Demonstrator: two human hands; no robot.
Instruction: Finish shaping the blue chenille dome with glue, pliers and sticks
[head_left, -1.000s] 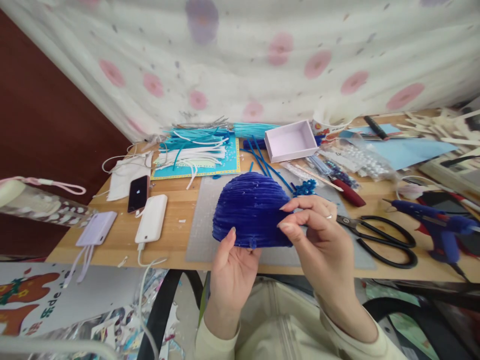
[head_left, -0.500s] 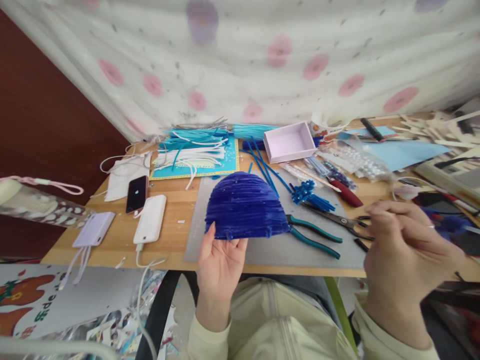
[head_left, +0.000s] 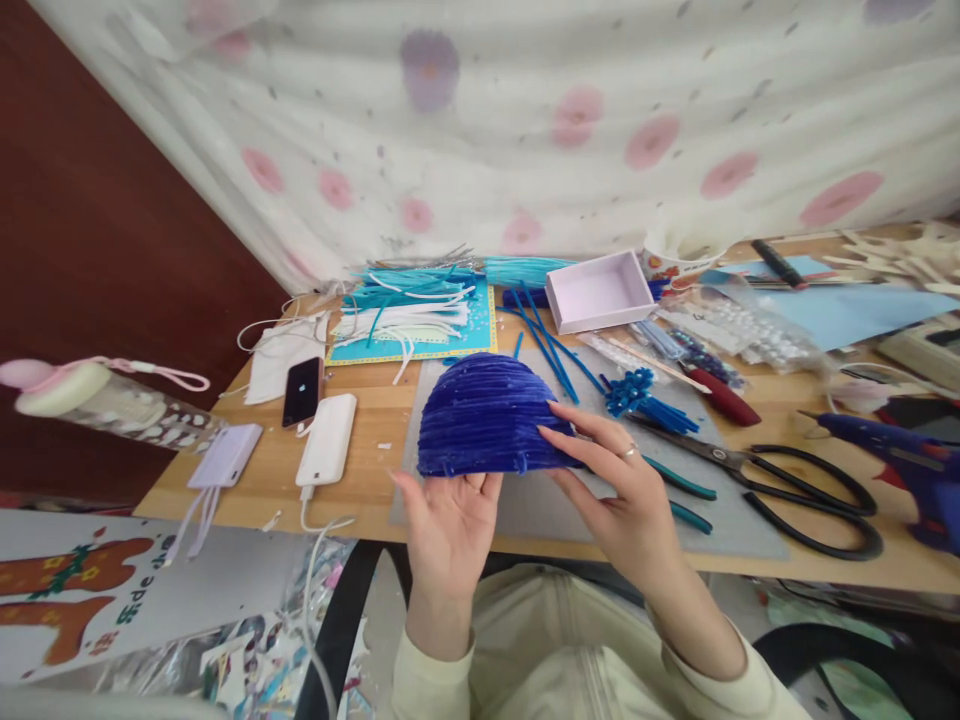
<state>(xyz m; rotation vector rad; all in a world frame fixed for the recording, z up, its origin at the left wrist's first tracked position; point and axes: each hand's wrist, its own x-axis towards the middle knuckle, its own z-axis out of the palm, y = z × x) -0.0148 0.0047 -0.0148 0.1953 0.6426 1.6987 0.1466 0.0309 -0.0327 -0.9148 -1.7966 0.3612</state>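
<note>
A dark blue half-dome (head_left: 484, 415), covered in rows of what look like pipe cleaners, is held above the grey mat with its straight edge toward me. My left hand (head_left: 452, 545) supports it from below, palm up, its thumb sticking out clear of the edge and its fingers partly hidden underneath. At the dome's right end, my right hand (head_left: 630, 495) holds on, two fingers on the ribbed surface and the thumb near the lower edge. Teal-handled pliers (head_left: 686, 480) lie partly behind my right hand. A bundle of blue pipe cleaners (head_left: 649, 400) rests just beyond it.
Black-handled scissors (head_left: 757, 470) and a blue glue gun (head_left: 892, 450) lie to the right. White and teal pipe cleaners (head_left: 405, 310) and an open pale box (head_left: 600, 292) are at the back. A phone (head_left: 303, 391), a white power bank (head_left: 327, 440) and a bottle (head_left: 135, 405) sit left.
My right hand has come in from the right and taken hold of the dome's right end. My left thumb has come off the dome's edge. The view has shifted slightly.
</note>
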